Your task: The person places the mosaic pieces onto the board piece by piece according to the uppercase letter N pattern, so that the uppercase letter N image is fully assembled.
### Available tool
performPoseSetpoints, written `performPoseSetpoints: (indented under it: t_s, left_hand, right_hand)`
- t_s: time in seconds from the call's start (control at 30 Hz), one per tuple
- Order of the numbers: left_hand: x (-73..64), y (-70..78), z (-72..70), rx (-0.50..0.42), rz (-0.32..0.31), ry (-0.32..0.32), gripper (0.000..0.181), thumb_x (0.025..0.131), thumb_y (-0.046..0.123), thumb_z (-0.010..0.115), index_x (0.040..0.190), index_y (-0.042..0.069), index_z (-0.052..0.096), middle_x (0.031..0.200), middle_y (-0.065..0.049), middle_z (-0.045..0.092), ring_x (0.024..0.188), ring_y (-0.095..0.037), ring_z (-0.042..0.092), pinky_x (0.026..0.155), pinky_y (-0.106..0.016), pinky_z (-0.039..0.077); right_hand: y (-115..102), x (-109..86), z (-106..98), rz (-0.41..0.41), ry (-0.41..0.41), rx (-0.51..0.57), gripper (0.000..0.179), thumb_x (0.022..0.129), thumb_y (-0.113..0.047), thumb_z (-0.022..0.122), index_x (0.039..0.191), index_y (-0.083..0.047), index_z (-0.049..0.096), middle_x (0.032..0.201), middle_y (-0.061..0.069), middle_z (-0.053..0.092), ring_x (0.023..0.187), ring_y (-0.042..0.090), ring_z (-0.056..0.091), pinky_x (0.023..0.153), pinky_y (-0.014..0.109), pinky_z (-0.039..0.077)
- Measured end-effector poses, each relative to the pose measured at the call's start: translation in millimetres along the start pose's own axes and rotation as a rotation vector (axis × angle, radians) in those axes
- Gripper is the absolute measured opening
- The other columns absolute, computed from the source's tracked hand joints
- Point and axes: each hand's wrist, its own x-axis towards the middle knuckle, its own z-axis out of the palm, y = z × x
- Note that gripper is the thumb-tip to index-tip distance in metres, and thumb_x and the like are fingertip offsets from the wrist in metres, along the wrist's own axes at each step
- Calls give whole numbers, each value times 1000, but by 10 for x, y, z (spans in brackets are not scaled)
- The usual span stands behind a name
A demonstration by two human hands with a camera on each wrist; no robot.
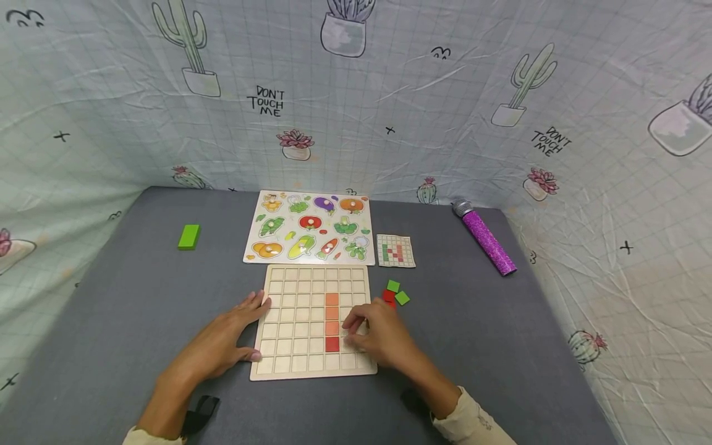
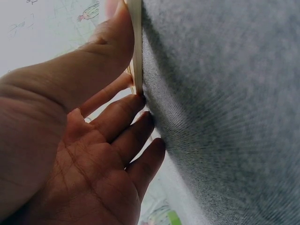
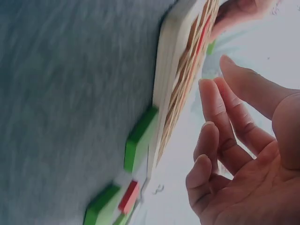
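Note:
A wooden grid board (image 1: 297,364) lies flat on the table, with a column of three orange tiles (image 1: 332,313) and a red tile (image 1: 332,344) at the bottom of that column. My left hand (image 1: 225,337) rests at the board's left side, thumb and fingertips touching its edge (image 2: 137,47). Over the right part of the board hovers my right hand (image 1: 384,334); its fingers are bent loosely, and the right wrist view shows a gap between thumb and fingertips with nothing in it. Loose red tiles (image 1: 389,295) and green tiles (image 1: 402,298) lie just beyond that hand.
Behind the grid board lies a vegetable puzzle board (image 1: 283,232), with a small pattern card (image 1: 396,251) to its right. A glittery purple microphone (image 1: 489,243) is at the far right, a green block (image 1: 189,237) at the far left. Patterned cloth (image 1: 356,93) hangs behind the table.

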Motion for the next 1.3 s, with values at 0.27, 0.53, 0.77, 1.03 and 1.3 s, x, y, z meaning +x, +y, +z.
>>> performPoseSetpoints:
  t_s: [0.27,0.53,0.77,1.03,1.3]
  left_hand:
    - [-8,-19,22,2,15,10,98,76,20,94,160,2,46,171,-22,36,157,-48,35,117,-64,38]
    - [-12,-20,26,0,8,11,98,76,20,94,160,3,46,171,-21,35,157,-47,35,117,-64,38]
    - [-16,-11,25,-12,-1,8,98,76,20,94,160,3,46,171,-21,35,157,-47,35,118,-63,38]
    - [-12,-6,23,-24,-9,7,98,76,20,94,160,4,46,171,-21,34,158,-47,34,118,-67,39]
    - [-9,2,22,-18,-13,5,98,76,20,94,160,3,46,172,-21,35,158,-47,34,118,-67,39]
  right_hand:
    - [140,-33,-198,27,71,-24,22,79,-8,94,96,-15,81,90,-2,79,86,22,58,74,28,46]
    - [341,-25,-358,81,128,-64,27,77,-8,95,99,-17,82,91,2,75,89,23,58,74,29,47]
    - [485,-6,-443,131,138,-124,29,76,-11,96,101,-18,83,101,-4,79,89,23,57,78,33,44]
    - [528,21,-435,142,104,-187,28,76,-9,96,99,-17,82,100,-2,78,98,22,62,89,43,53]
    - [551,46,-395,192,90,-237,25,76,-11,96,92,-18,78,89,-3,69,91,16,56,80,38,50]
